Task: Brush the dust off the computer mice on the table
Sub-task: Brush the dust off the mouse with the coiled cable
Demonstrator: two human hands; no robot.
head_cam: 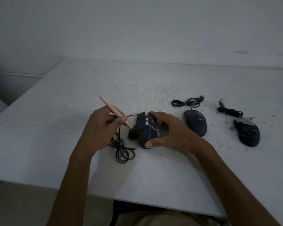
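A black angular mouse (147,128) lies in the middle of the white table (55,128). My right hand (167,132) grips it from the right, thumb at its near end, fingers over its far end. My left hand (100,129) holds a pink-handled brush (112,110) like a pen. Its dark bristles (133,131) press against the mouse's left side. The mouse's black cable (123,149) lies tangled in front of my left hand.
Two more black mice lie to the right: an oval one (195,124) with a coiled USB cable (186,101), and a larger one (247,132) with a green-plug cable (227,110). Dust specks dot the table there. The near edge runs below my forearms.
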